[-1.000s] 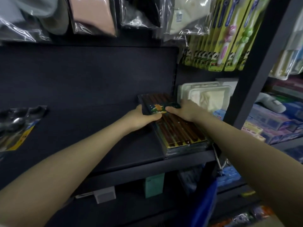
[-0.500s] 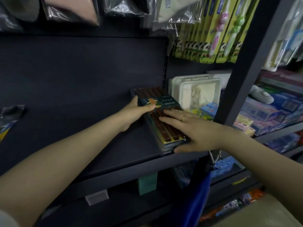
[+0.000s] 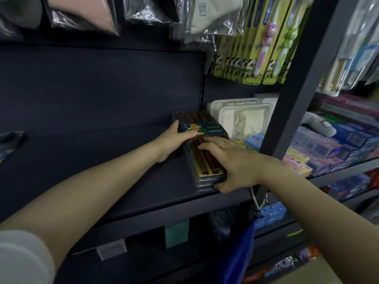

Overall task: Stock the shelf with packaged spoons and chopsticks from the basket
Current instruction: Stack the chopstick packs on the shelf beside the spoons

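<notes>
Right hand point(image 3: 235, 167) has slid back along the chopstick packs point(image 3: 202, 152) since a second ago.
Its fingers lie flat on the stack, thumb at the shelf's point(image 3: 143, 181) front edge; left hand point(image 3: 174, 140) grips the left side.

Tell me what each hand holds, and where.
Both hold the stack of chopstick packs: left hand at its left edge, near the label; right hand flat on top, thumb at the front end.
</notes>
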`<move>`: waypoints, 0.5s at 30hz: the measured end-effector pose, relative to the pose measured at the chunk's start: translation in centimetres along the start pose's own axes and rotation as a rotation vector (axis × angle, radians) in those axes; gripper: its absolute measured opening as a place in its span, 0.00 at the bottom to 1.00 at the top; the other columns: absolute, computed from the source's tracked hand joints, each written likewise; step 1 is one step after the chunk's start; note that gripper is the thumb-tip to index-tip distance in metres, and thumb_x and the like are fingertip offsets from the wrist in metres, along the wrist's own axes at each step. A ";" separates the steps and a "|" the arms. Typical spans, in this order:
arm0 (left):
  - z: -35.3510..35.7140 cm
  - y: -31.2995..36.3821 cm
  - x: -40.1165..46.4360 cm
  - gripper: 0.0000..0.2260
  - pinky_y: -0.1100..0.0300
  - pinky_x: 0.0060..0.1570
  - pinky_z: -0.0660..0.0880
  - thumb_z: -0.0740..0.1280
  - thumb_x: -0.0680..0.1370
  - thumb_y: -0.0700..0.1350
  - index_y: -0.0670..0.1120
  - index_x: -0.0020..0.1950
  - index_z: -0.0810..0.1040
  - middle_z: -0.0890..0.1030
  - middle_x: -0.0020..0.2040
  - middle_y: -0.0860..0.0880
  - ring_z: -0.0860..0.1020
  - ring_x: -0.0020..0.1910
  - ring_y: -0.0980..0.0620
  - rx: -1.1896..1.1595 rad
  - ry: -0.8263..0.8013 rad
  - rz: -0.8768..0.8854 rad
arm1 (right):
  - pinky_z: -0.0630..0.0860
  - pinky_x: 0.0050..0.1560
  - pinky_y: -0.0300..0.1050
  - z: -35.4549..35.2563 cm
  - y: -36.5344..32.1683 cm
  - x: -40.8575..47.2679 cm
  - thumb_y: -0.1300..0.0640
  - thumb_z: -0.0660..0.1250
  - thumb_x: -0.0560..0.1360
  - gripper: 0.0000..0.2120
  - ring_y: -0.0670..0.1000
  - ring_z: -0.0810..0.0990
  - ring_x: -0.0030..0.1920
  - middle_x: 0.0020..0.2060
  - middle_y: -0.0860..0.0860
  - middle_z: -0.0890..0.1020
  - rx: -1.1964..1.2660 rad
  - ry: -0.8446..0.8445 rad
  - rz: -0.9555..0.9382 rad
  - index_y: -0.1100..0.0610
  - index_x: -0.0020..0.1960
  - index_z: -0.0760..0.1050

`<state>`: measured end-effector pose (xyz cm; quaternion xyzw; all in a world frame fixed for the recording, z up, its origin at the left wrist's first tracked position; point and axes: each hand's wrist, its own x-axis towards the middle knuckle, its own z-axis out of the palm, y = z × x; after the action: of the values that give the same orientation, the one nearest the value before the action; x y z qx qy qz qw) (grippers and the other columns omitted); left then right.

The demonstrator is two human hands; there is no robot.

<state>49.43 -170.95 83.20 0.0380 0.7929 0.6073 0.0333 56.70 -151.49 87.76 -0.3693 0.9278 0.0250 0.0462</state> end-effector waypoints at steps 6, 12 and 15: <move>0.0 0.2 -2.0 0.44 0.51 0.70 0.63 0.67 0.61 0.70 0.55 0.72 0.58 0.68 0.71 0.52 0.68 0.68 0.53 0.023 0.008 -0.015 | 0.46 0.74 0.46 0.0 -0.8 -0.7 0.43 0.68 0.71 0.44 0.52 0.46 0.76 0.78 0.51 0.46 -0.036 0.049 -0.017 0.46 0.76 0.44; -0.7 -0.6 -5.9 0.22 0.55 0.69 0.64 0.57 0.80 0.45 0.49 0.73 0.57 0.68 0.67 0.47 0.70 0.65 0.51 0.037 0.028 -0.006 | 0.63 0.69 0.56 1.6 -3.5 0.3 0.48 0.56 0.71 0.21 0.59 0.67 0.71 0.66 0.55 0.75 -0.249 0.215 -0.257 0.54 0.58 0.79; -0.7 -0.6 -7.0 0.23 0.54 0.70 0.63 0.58 0.79 0.40 0.49 0.73 0.57 0.66 0.70 0.45 0.68 0.67 0.50 0.112 -0.008 0.024 | 0.72 0.61 0.60 2.1 -3.3 0.2 0.48 0.54 0.68 0.21 0.61 0.77 0.63 0.52 0.55 0.83 -0.298 0.266 -0.291 0.56 0.47 0.81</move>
<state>56.31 -172.51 82.84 0.0518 0.8249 0.5623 0.0267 58.91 -153.86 85.62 -0.5017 0.8489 0.1059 -0.1280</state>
